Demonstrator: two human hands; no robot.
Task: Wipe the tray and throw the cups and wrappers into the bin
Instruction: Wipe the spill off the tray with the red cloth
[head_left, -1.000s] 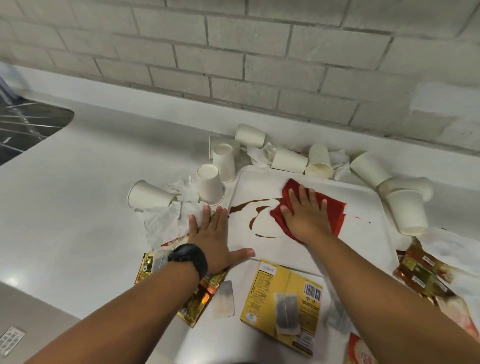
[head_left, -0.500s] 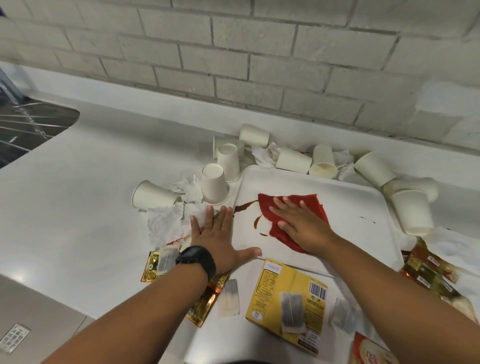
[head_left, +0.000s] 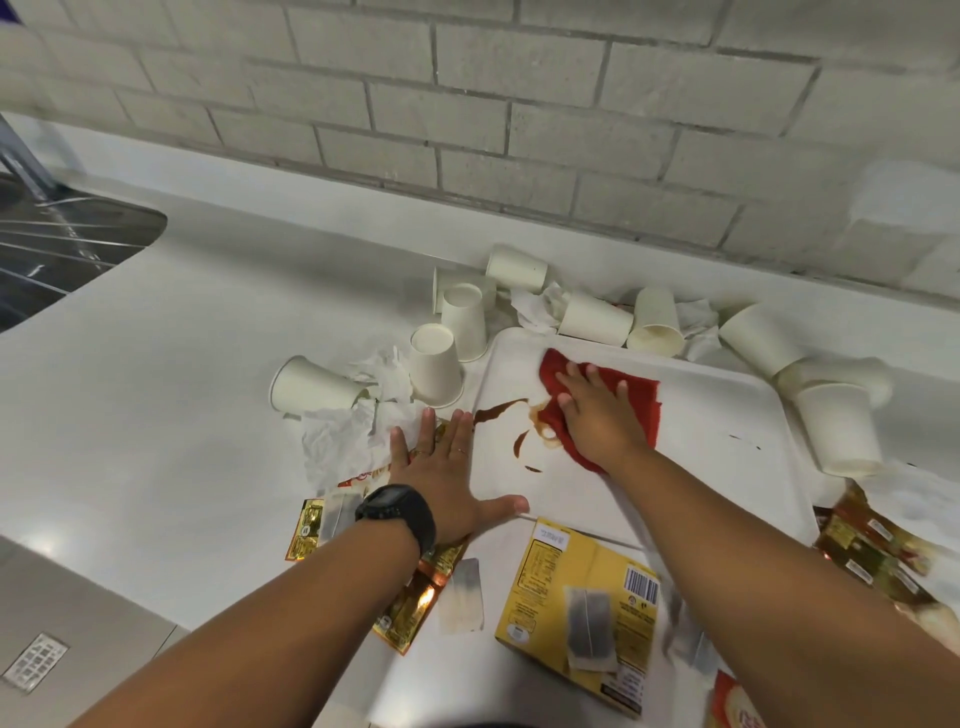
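A white tray (head_left: 727, 405) lies on the counter with brown streaks of spilled liquid (head_left: 501, 411) on its left part. My right hand (head_left: 597, 418) presses flat on a red cloth (head_left: 639, 402) beside the spill. My left hand (head_left: 447, 475) lies flat with spread fingers on the tray's left edge and the wrappers there. Several white paper cups ring the tray, among them a tipped cup (head_left: 306, 387), an upside-down cup (head_left: 435, 364) and a large cup (head_left: 839, 428) at the right. Gold wrappers (head_left: 410, 608) lie at the front.
A yellow tea box (head_left: 582, 597) with a tea bag on it lies in front of the tray. Crumpled white tissue (head_left: 343, 436) sits left of it. More wrappers (head_left: 872, 545) lie at the right. A sink with a wire rack (head_left: 57, 244) is far left. A brick wall backs the counter.
My right hand has slid the red cloth leftward and toward the tray's far edge, smearing the brown spill. My left hand has stayed in place on the tray's left edge.
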